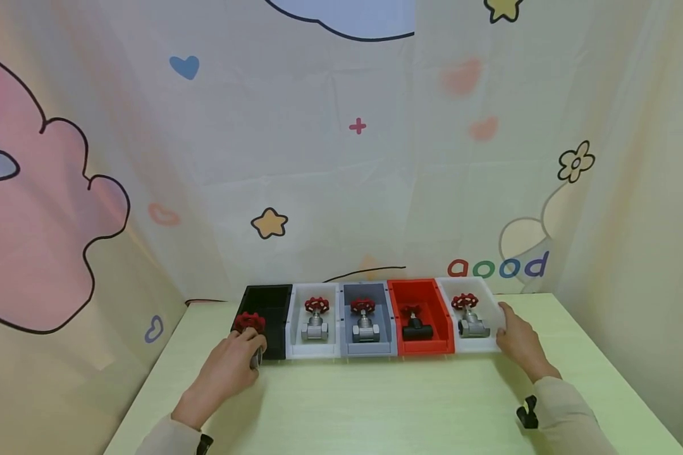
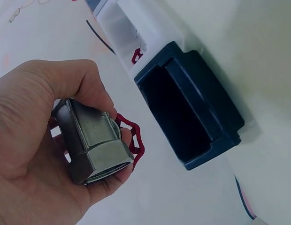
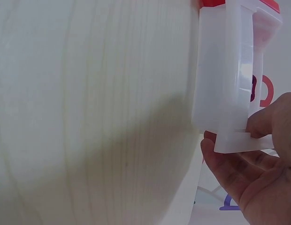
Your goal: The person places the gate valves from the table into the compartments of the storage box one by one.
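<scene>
My left hand (image 1: 231, 361) grips a metal valve (image 2: 96, 145) with a red handwheel (image 1: 249, 321), held by its body at the front of the black bin (image 1: 269, 292). In the left wrist view that bin has nothing inside, and the valve is beside it. At the other end of the row, my right hand (image 1: 520, 338) pinches the side wall of the right-hand white bin (image 3: 237, 61), thumb inside and fingers outside. A silver valve with a red handwheel (image 1: 473, 325) lies in this bin.
Between the end bins stand a white bin (image 1: 297, 316) and a grey bin (image 1: 347, 316), each with a silver valve, and a red bin (image 1: 441, 316) with a black-bodied valve. The bins join in one row on the pale table (image 1: 375, 404), before a printed curtain (image 1: 319, 158).
</scene>
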The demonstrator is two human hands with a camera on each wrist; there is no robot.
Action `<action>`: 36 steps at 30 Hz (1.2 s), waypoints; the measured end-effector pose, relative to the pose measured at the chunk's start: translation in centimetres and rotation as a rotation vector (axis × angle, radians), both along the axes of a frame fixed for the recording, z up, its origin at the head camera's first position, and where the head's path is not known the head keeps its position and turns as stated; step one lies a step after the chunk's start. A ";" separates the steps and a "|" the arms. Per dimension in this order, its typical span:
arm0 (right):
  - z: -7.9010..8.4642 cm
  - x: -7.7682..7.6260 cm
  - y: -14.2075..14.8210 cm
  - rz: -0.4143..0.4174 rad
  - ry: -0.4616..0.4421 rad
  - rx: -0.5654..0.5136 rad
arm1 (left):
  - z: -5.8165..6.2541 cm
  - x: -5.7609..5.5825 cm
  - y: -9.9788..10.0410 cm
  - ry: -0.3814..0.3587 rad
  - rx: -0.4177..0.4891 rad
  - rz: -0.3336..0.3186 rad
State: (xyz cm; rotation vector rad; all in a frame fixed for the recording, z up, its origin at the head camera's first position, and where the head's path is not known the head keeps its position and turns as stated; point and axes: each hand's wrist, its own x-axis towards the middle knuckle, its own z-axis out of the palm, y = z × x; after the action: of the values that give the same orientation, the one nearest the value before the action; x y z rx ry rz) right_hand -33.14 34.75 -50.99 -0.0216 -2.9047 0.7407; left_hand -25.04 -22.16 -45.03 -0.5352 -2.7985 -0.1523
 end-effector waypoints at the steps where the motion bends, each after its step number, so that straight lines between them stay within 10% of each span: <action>1: 0.0 0.0 0.0 0.001 0.000 -0.001 | 0.1 -0.1 0.0 0.008 -0.002 -0.003; 20: 0.1 0.1 0.0 -0.004 0.000 -0.005 | 1.4 -2.6 -0.3 0.023 0.007 -0.026; 36: -0.1 0.0 0.2 0.005 0.008 -0.003 | -0.1 -5.7 -1.1 -0.030 -0.002 0.011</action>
State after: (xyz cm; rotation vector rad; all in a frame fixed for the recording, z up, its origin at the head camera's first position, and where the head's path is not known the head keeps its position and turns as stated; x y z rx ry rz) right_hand -33.13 34.95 -51.11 -0.0117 -2.8967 0.7439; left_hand -30.70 -23.27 -45.11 -0.5221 -2.8301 -0.1564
